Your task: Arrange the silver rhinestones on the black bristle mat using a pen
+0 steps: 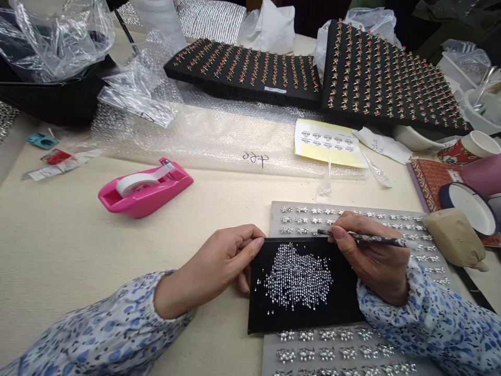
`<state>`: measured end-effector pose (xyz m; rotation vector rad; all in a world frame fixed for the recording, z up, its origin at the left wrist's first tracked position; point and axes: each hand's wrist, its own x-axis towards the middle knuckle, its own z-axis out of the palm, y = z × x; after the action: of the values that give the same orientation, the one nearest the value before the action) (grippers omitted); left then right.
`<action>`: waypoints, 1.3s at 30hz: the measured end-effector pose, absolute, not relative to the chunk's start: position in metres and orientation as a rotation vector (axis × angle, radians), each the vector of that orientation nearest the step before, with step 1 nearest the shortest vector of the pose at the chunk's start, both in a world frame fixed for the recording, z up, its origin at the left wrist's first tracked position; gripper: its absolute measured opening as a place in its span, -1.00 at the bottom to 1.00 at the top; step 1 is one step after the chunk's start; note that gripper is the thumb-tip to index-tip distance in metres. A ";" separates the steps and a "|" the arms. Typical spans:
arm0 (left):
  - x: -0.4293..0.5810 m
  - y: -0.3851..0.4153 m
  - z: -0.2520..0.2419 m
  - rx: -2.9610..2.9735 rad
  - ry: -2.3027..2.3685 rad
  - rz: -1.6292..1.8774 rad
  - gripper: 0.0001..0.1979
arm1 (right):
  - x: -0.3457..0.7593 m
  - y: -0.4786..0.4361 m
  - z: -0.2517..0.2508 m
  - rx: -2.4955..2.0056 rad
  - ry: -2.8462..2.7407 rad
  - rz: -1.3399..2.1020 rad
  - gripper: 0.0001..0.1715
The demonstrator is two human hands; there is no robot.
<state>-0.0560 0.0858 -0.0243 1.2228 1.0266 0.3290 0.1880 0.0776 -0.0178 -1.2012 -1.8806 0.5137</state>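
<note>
My left hand [223, 261] pinches the upper left corner of a black tray [344, 308], thumb on top and fingers at its edge. Many tiny clear rhinestones [299, 277] lie spread over the middle of that tray. In my right hand [370, 256] is a thin, pencil-like stick [379, 239], its dark tip pointing left just above the tray's far edge. Beneath the tray, a grey foam board [270, 360] carries rows of small silver flower-shaped jewellery pieces [326, 353]. The tray hides the board's middle rows.
A pink tape dispenser [146, 190] sits left of centre. Two black foam boards [250, 68] with red and gold pieces stand at the back. A label sheet [326, 143] lies on bubble wrap. To the right are a beige lump [454, 237], a round lid [469, 209] and a paper cup [472, 149].
</note>
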 end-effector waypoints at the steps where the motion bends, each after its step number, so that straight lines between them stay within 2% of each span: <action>1: -0.056 0.086 -0.024 1.222 1.023 0.329 -0.77 | 0.188 0.078 -0.018 -1.202 -1.883 0.522 -0.91; 5: -0.056 0.086 -0.025 1.216 1.014 0.334 -0.77 | 0.188 0.076 -0.015 -1.172 -1.868 0.558 -0.87; 11: -0.056 0.085 -0.028 1.227 1.025 0.327 -0.77 | 0.183 0.069 -0.010 -0.903 -1.943 0.825 -0.77; 24: -0.056 0.086 -0.028 1.247 1.020 0.332 -0.77 | 0.181 0.070 -0.015 -0.923 -2.017 0.858 -0.80; 30: -0.057 0.086 -0.029 1.247 1.006 0.320 -0.75 | 0.182 0.074 -0.015 -0.949 -1.826 0.692 -0.76; 34: -0.057 0.086 -0.029 1.232 0.999 0.331 -0.75 | 0.185 0.082 -0.013 -1.125 -1.834 0.505 -0.82; 39: -0.057 0.086 -0.028 1.235 1.013 0.325 -0.76 | 0.185 0.087 -0.014 -1.183 -1.875 0.517 -0.88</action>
<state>-0.0573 0.0855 -0.0281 1.2346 1.0126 0.3255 0.1850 0.0873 -0.0142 -1.1828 -1.8750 0.5171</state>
